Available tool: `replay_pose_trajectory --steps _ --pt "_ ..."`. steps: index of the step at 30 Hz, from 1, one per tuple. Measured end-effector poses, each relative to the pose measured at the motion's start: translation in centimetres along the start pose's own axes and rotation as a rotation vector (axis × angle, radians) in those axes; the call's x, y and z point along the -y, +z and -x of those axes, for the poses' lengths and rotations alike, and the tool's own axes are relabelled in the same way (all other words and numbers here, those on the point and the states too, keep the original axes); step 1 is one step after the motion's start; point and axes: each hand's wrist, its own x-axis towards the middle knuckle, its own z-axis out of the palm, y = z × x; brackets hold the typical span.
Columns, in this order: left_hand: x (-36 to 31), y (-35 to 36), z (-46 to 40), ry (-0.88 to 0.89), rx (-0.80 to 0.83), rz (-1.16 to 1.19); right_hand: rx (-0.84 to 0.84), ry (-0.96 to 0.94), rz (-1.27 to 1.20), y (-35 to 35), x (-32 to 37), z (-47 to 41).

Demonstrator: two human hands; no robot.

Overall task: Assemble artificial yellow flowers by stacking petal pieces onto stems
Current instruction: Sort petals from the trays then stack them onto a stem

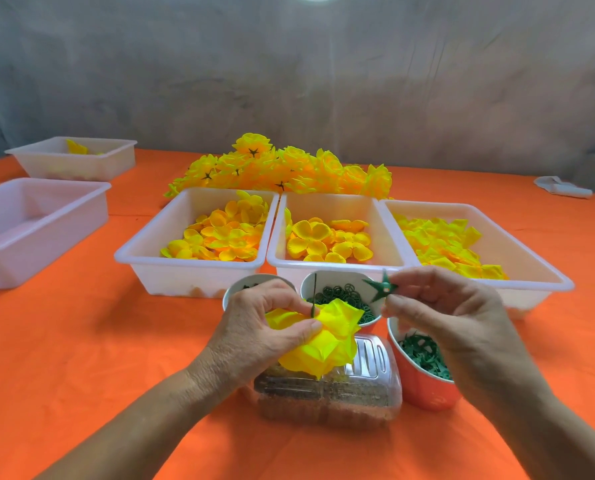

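The yellow flower (318,337), a bunch of thin, crinkled fabric petals threaded on a slim green stem (314,296), is gripped by the left hand (268,327) above a clear ribbed plastic box (358,393). The right hand (438,313) pinches a green star-shaped calyx (382,289) just right of the stem. Behind, three white plastic tubs (199,268) on the orange desk (81,341) hold loose yellow petals, and cups (424,386) hold green pieces.

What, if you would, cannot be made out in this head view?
- Leftmost cup: contents hidden by the left hand.
- Stem: lower part buried in the yellow petals.
- Clear box: contents blurred.
- Far left tray: contents mostly behind its wall.
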Motion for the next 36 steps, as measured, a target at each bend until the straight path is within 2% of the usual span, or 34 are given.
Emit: replay_pose_trajectory --steps 7,14,21,36 --pt "-0.3 0.1 0.1 0.028 0.001 -0.033 0.130 0.066 -0.003 4.3 0.1 -1.1" --pt "-0.1 0.0 0.1 0.019 0.011 -0.023 0.070 0.065 0.008 4.7 0.0 -1.9" --pt "0.0 -0.1 0.1 0.014 0.014 -0.028 0.111 0.100 0.039 5.2 -0.2 -2.3" --pt "0.0 -0.2 0.2 0.023 0.011 -0.032 0.067 0.069 0.093 5.4 -0.2 -1.8"
